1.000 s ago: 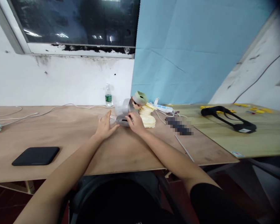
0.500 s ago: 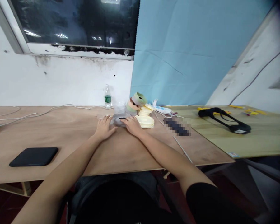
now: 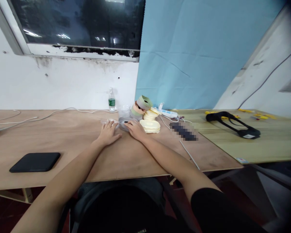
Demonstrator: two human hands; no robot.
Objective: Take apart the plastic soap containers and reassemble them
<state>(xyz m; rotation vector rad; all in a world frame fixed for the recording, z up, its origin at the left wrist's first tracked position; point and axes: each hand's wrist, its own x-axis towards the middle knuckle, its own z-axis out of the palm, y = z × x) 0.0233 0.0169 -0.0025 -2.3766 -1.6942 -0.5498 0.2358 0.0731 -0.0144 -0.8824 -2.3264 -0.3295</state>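
Observation:
My right hand (image 3: 135, 130) lies on the plywood table (image 3: 70, 142), its fingertips over the edge of a round grey plastic piece (image 3: 125, 123) with a dark slot. My left hand (image 3: 108, 133) rests flat just left of that piece, fingers touching a thin clear plastic piece (image 3: 108, 122). Behind them stands a clear plastic cup (image 3: 124, 112). To the right lie stacked cream discs (image 3: 149, 126), with more cream discs (image 3: 149, 115) and peach and green rings (image 3: 140, 105) behind.
A water bottle (image 3: 112, 103) and a white cable stand along the wall. A white power strip (image 3: 167, 113) and a pixelated dark object (image 3: 183, 131) lie right. A black tablet (image 3: 34, 162) lies left. A black strap (image 3: 232, 124) is on the paler table.
The grey piece no longer stands tilted against the rings and now lies low on the table. Both hands have settled flatter, and the right hand has shifted left.

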